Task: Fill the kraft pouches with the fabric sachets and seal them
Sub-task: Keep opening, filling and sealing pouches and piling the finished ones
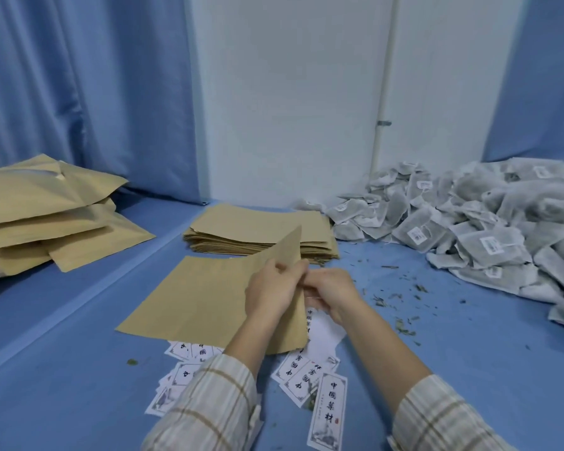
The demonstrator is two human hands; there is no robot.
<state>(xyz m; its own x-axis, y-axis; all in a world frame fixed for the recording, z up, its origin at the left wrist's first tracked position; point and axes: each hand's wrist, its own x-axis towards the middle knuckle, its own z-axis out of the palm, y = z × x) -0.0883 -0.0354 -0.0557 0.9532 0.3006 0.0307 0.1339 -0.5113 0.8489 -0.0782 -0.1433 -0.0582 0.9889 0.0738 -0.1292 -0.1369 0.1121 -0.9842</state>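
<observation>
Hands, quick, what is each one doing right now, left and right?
Left hand: fingers curled on the raised edge of the kraft pouch, holding it.
Right hand: fingers curled at the same edge; what it grips cannot be told.

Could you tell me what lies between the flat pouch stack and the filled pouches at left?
In the head view, only bare blue table separates the flat pouch stack from the filled pouches.

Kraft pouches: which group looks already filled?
The pile at far left: those pouches bulge. The centre stack lies flat, and the pouch gripped by the left hand and right hand is flat too.
</observation>
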